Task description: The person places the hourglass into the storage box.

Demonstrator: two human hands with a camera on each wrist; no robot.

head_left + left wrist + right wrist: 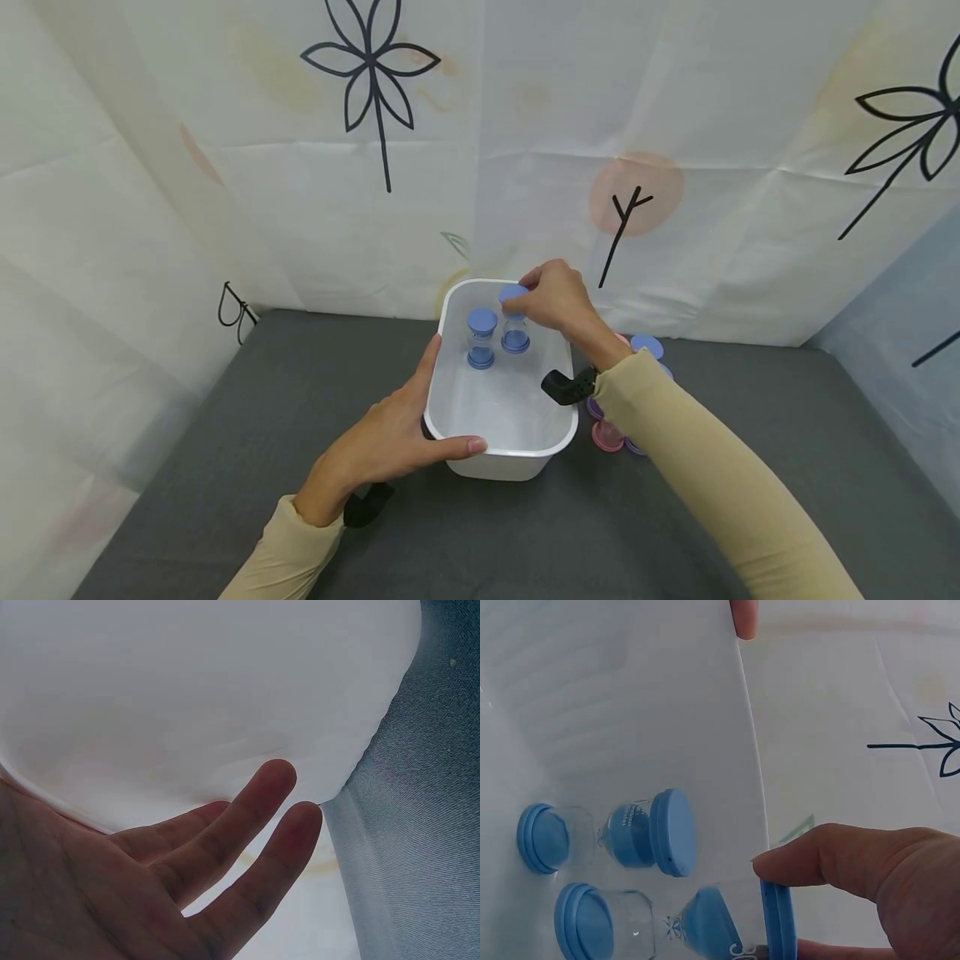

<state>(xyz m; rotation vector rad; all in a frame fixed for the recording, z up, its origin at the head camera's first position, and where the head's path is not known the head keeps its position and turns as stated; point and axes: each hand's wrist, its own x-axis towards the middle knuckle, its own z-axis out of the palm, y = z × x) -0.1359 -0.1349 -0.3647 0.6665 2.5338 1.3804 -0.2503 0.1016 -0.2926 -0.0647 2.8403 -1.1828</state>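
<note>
A white plastic bin point(498, 417) stands on the table with two blue sand timers upright inside it. My right hand point(561, 302) pinches the blue top cap of one sand timer point(515, 340), near the bin's far right. Just left of it stands the other sand timer point(481, 343), untouched. Blue sand shows in both glasses in the right wrist view, where the pinched timer point(709, 919) is cut off at the bottom edge. Along the bin's left side lies my left hand point(390, 437), its thumb over the near rim. In the left wrist view its fingers point(274, 855) extend rather straight along the outer wall.
To the right of the bin are several more timers with pink, purple and blue caps point(608, 436), partly hidden under my right forearm. The dark grey table point(360, 367) ends at a white patterned curtain point(540, 192) behind the bin.
</note>
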